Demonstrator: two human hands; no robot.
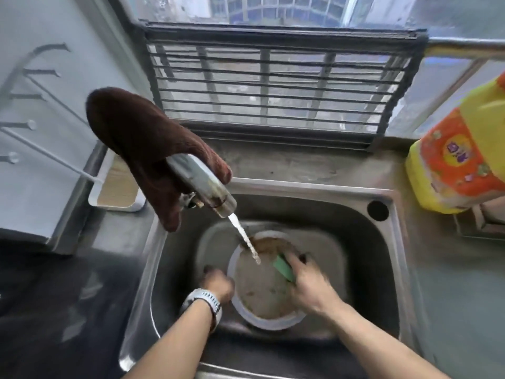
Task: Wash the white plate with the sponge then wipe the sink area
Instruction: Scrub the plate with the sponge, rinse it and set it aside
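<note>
White plate [262,291] lies in sink [355,222] under tap stream [246,239] — left hand [217,283] grips rim at 9 o'clock; right hand [308,285] presses green sponge [284,268] on plate at 2 o'clock.

You get dull daylight from the window [273,9], motion blur on the right hand [308,285], and wide-angle bending at the edges.

Daylight comes through a barred window [267,86] above a grey concrete ledge [300,162], beside a grey wall [41,77].
</note>
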